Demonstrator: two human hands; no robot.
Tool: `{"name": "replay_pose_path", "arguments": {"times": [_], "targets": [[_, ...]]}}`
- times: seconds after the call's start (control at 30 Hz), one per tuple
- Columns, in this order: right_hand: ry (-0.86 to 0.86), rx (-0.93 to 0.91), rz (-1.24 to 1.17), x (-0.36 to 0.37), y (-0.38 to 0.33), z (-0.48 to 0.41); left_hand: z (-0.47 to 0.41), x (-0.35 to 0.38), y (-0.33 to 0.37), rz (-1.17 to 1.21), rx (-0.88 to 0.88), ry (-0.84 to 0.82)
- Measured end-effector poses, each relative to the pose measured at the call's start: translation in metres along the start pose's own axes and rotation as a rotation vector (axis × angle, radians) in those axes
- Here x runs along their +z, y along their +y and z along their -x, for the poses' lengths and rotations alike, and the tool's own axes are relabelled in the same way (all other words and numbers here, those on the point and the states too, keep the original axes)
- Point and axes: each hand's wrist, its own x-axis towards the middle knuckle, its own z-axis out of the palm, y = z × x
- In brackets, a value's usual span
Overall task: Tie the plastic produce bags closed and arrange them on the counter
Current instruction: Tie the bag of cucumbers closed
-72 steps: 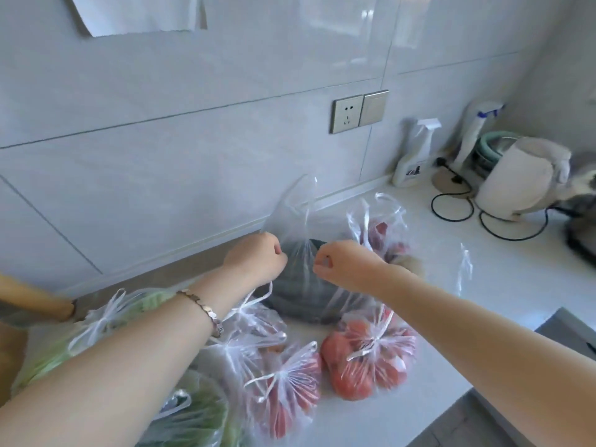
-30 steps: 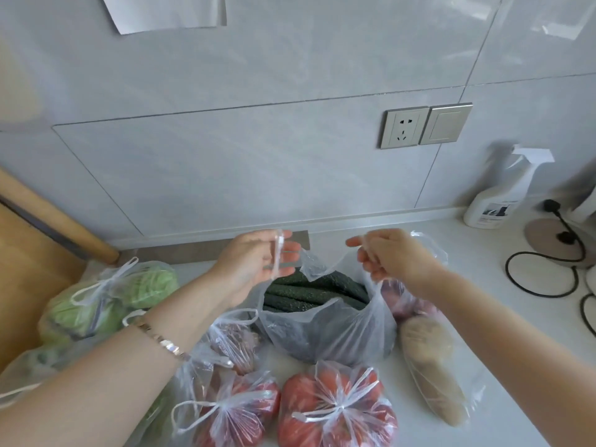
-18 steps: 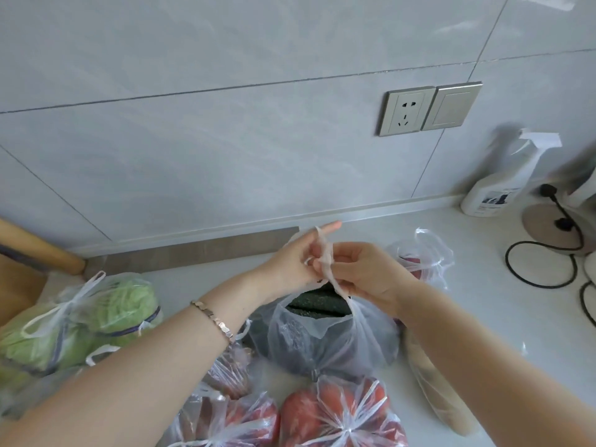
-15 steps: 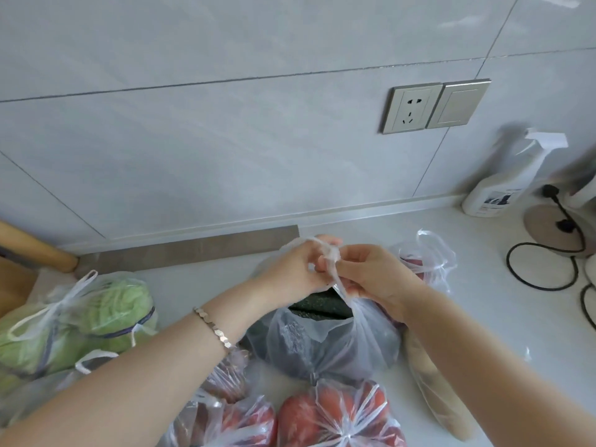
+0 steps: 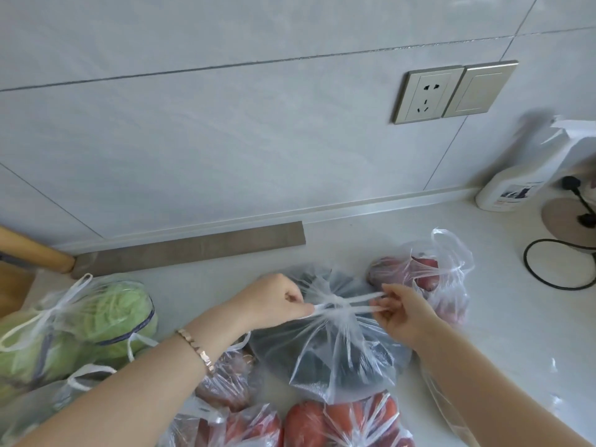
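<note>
A clear plastic bag of dark green cucumbers (image 5: 335, 353) sits in the middle of the white counter (image 5: 503, 317). Its two handles are crossed into a knot at the bag's top. My left hand (image 5: 274, 301) pinches one handle end on the left, and my right hand (image 5: 400, 311) pinches the other on the right, the strands stretched taut between them. Tied bags lie around it: tomatoes (image 5: 345, 421) in front, green cabbage (image 5: 80, 330) at left, and a brownish bag (image 5: 225, 379) under my left wrist. A bag of red produce (image 5: 432, 279) at right has loose handles.
A white spray bottle (image 5: 529, 175) and a black cord (image 5: 554, 266) stand at the far right. A wall socket (image 5: 429, 95) is on the tiled wall. A wooden handle (image 5: 32, 250) pokes in at the left. Bare counter lies to the right of the bags.
My hands were together above the bag, crossing its handles. They have now pulled apart sideways and lower, drawing the knot tight over the bag's mouth, which is gathered shut.
</note>
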Motion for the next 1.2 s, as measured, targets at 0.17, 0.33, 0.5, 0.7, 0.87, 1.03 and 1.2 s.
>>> {"name": "replay_pose_path", "arguments": {"times": [0.17,0.33,0.5,0.7,0.87,1.03,1.2], "targets": [[-0.174,-0.047,0.329,0.015,-0.015,0.008,-0.001,-0.020,0.028,0.491,0.147,0.099],[-0.218,-0.183,0.926,0.026,-0.036,0.021,0.002,-0.026,0.030,0.166,0.100,0.035],[0.001,-0.554,1.188,0.035,-0.031,0.006,-0.002,-0.005,0.023,-0.408,0.238,0.149],[0.220,-0.534,1.166,0.016,-0.002,-0.035,-0.011,0.030,-0.057,-0.342,0.178,0.262],[0.281,-0.590,1.135,-0.014,0.029,-0.050,-0.019,0.058,-0.093,-0.319,0.223,0.162],[0.291,-0.730,1.103,-0.019,0.025,-0.038,-0.027,0.051,-0.080,-0.327,0.271,0.339],[0.277,-1.037,1.708,0.011,0.052,-0.017,-0.033,0.057,-0.057,-0.695,0.214,0.334]]}}
